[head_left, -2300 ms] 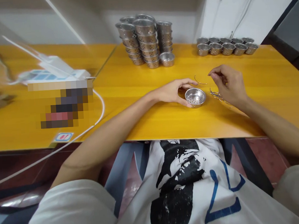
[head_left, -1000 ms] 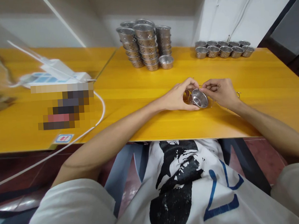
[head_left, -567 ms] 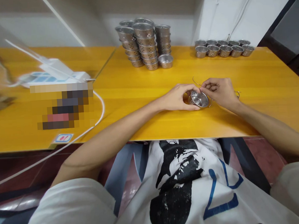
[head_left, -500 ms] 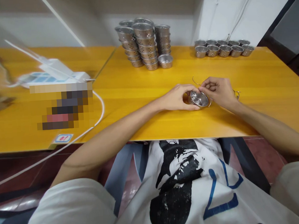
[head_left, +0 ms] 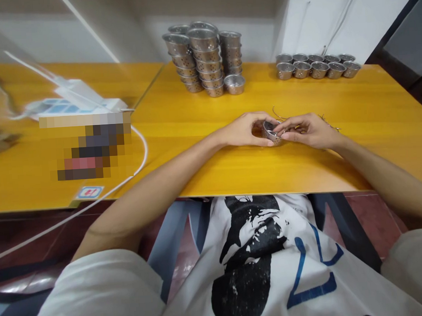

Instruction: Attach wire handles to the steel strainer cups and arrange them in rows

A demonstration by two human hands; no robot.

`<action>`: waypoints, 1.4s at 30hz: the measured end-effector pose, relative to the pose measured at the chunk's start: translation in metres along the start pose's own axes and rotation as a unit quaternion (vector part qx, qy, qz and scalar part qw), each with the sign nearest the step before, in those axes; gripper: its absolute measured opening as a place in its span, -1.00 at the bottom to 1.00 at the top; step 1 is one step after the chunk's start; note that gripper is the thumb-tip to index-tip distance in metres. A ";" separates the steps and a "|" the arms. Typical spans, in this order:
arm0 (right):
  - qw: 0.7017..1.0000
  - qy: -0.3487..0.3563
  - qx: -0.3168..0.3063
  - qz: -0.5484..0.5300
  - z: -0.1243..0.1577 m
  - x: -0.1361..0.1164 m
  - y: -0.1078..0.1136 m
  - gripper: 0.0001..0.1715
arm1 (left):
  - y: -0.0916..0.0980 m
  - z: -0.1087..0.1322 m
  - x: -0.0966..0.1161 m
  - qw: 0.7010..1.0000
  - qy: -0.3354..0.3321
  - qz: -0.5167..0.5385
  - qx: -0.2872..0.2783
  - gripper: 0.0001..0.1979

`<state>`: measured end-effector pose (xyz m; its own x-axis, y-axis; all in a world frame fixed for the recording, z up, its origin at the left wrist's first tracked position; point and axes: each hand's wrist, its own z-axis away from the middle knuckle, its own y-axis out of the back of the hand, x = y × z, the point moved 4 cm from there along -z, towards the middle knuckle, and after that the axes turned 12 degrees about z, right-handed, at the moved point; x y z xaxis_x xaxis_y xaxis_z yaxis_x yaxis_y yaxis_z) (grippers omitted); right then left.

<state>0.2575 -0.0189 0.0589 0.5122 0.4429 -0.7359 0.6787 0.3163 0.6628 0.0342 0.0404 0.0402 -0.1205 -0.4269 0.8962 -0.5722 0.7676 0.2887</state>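
1. Since the earlier frame, the perforated metal cup (head_left: 268, 134) has been shifted slightly to the left and turned from its tilt toward a more upright stance; the right hand (head_left: 308, 130) has been brought over its rim, with the fingers less tightly bunched.
2. By the left hand (head_left: 248, 129), the cup is held around its side in a rounded grip, with the thumb placed at the near wall and the fingers curled about the far side.
3. By the right hand, the cup's right part is covered; its thumb and fingertips are held narrowly apart at the rim, and whether a wire is pinched between them cannot be told.
4. Just beyond the cup, a thin curved wire (head_left: 274, 111) is seen on the yellow table (head_left: 215, 174), partly hidden by the hands.
5. More loose wires (head_left: 329, 123) are gathered behind the right wrist.
6. Toward the wall, tall stacks of cups (head_left: 206, 63) are set close together, with a single cup (head_left: 234, 85) placed before them.
7. Farther right, small cups (head_left: 319, 69) are lined up in two rows.
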 end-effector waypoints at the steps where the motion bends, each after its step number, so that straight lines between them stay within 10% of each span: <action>1: 1.000 -0.001 0.003 0.014 -0.001 0.003 -0.001 -0.39 | 0.000 0.000 -0.001 1.000 0.004 0.010 -0.003 -0.27; 42: 0.997 0.045 -0.020 0.063 -0.007 -0.010 0.001 -0.30 | -0.002 -0.002 -0.013 0.998 0.008 0.066 -0.004 -0.32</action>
<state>0.2492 -0.0167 0.0673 0.5418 0.5536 -0.6324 0.5894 0.2862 0.7555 0.0382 0.0457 0.0284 -0.1808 -0.3140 0.9321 -0.5453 0.8207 0.1707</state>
